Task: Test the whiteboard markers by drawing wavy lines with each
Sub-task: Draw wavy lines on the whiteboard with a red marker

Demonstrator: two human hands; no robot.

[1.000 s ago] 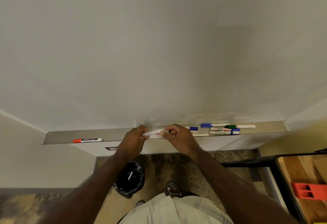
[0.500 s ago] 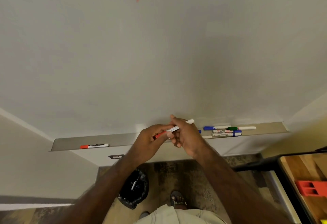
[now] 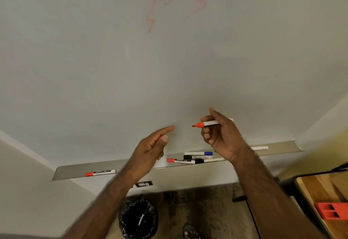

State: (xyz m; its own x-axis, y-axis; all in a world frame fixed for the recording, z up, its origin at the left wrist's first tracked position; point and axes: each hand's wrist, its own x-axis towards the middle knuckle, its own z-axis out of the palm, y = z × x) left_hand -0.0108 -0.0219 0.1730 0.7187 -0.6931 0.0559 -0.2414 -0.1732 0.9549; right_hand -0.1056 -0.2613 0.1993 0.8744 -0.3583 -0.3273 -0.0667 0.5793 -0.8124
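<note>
My right hand (image 3: 222, 135) grips an uncapped red marker (image 3: 207, 123) in front of the whiteboard (image 3: 113, 69), its tip pointing left. My left hand (image 3: 152, 148) is raised just left of that tip, index finger stretched out; a sliver of the red cap (image 3: 156, 140) shows between its thumb and fingers. Three faint red wavy lines (image 3: 150, 8) are drawn near the top of the board. On the metal tray (image 3: 75, 172) below lie a lone red marker (image 3: 99, 172) at the left and a cluster of red, black and blue markers (image 3: 192, 157) near the middle.
A bin lined with a black bag (image 3: 138, 218) stands on the carpet under the tray. A wooden table (image 3: 323, 191) with a red plastic block (image 3: 333, 213) sits at the lower right. My sandalled foot (image 3: 190, 233) shows at the bottom edge.
Both hands rose from the tray and moved apart; the cap came off in my left hand, baring the red tip. My view tilted up, showing the wavy lines.
</note>
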